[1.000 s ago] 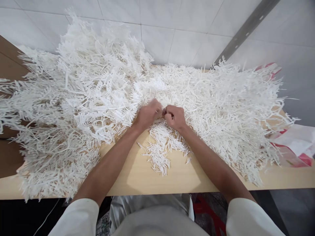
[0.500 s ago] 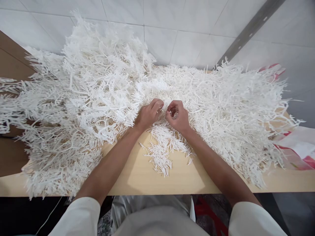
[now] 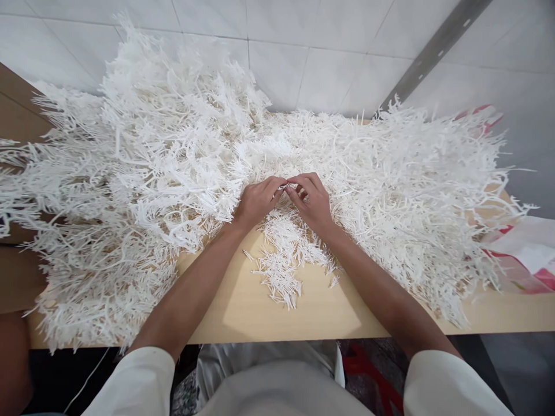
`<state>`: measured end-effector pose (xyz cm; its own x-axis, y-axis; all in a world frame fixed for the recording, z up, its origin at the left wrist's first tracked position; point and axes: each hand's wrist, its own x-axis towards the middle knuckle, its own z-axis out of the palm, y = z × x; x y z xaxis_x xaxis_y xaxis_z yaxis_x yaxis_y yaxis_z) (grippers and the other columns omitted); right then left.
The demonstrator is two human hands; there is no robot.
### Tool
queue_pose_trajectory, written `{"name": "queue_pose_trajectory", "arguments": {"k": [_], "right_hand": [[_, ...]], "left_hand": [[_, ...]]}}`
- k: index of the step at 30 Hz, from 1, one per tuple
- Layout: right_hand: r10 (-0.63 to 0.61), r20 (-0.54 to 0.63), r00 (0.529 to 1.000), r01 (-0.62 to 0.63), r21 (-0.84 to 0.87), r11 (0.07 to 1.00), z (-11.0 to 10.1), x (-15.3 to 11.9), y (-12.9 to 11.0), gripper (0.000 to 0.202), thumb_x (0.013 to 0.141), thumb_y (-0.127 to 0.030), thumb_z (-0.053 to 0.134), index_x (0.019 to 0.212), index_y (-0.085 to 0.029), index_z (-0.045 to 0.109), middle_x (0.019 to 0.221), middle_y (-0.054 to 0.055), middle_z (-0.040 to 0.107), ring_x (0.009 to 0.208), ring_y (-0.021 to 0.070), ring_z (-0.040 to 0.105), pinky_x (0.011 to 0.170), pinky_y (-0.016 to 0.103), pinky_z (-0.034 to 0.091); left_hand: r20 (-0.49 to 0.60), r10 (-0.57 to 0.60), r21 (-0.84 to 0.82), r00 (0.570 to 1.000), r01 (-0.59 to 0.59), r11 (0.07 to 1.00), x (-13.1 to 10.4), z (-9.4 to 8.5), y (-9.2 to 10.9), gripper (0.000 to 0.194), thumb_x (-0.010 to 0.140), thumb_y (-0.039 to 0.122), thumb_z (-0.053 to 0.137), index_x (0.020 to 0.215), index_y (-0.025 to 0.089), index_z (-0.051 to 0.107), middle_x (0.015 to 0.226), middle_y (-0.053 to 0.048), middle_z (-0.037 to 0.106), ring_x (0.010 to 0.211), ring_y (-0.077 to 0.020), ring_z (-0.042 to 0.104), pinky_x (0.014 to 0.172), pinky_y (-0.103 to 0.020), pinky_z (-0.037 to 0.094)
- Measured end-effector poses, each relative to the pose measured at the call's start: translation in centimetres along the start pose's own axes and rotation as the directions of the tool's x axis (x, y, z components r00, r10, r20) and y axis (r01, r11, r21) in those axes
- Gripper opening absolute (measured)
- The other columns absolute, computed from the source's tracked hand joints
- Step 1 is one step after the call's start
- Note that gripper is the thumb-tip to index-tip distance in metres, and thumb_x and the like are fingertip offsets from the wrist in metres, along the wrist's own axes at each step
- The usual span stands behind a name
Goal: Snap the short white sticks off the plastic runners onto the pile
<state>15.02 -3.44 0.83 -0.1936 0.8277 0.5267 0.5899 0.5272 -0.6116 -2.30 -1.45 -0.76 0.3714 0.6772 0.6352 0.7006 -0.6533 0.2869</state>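
A great heap of white plastic branched sprigs (image 3: 165,150) covers most of the light wooden table (image 3: 321,318). My left hand (image 3: 255,202) and my right hand (image 3: 313,202) meet at the middle of the heap's near edge. Their fingertips pinch the same small white sprig piece (image 3: 289,186) between them. Just below my hands lies a small pile of short snapped-off white bits (image 3: 284,263) on the bare tabletop.
A white tiled wall (image 3: 312,58) rises behind the table, with a grey metal rail (image 3: 433,52) running diagonally. A red and white plastic bag (image 3: 526,260) lies at the table's right end. Brown board (image 3: 17,110) shows at the left.
My hands went from tight fists pressed together to looser fingers reaching slightly farther into the heap, pinching a sprig piece. The view shifted a little.
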Motion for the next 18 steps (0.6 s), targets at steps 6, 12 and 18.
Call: {"name": "queue_pose_trajectory", "arguments": {"k": [6, 12, 18], "right_hand": [[0.081, 0.085, 0.993, -0.076, -0.061, 0.995, -0.04, -0.03, -0.22, 0.023, 0.099, -0.045, 0.041, 0.1, -0.025, 0.053, 0.098, 0.003, 0.059, 0.081, 0.0136, 0.056, 0.069, 0.031, 0.048], [0.102, 0.147, 0.984, -0.086, -0.11, 0.99, -0.09, 0.08, -0.45, 0.028, 0.1, -0.047, 0.034, 0.096, -0.025, 0.051, 0.097, 0.004, 0.057, 0.082, 0.0153, 0.054, 0.069, 0.032, 0.044], [0.043, 0.189, 0.981, -0.023, -0.107, 0.994, -0.34, 0.16, -0.53, 0.03, 0.101, -0.044, 0.032, 0.088, -0.024, 0.049, 0.093, 0.004, 0.051, 0.083, 0.0157, 0.052, 0.067, 0.031, 0.043]], "left_hand": [[0.037, 0.01, -0.007, 0.999, -0.009, 1.0, 0.05, -0.25, 0.22, 0.029, 0.1, 0.029, 0.036, 0.108, 0.02, 0.061, 0.098, -0.004, 0.073, 0.081, -0.0116, 0.068, 0.065, -0.023, 0.046], [0.029, 0.035, -0.016, 0.999, -0.034, 0.999, 0.17, -0.37, 0.3, 0.027, 0.099, 0.027, 0.037, 0.105, 0.018, 0.062, 0.092, -0.003, 0.073, 0.078, -0.012, 0.068, 0.064, -0.023, 0.046], [0.078, 0.02, 0.011, 0.997, -0.021, 1.0, 0.03, -0.17, 0.01, 0.028, 0.096, 0.016, 0.036, 0.108, 0.018, 0.061, 0.095, -0.004, 0.074, 0.082, -0.0124, 0.069, 0.065, -0.023, 0.047]]}}
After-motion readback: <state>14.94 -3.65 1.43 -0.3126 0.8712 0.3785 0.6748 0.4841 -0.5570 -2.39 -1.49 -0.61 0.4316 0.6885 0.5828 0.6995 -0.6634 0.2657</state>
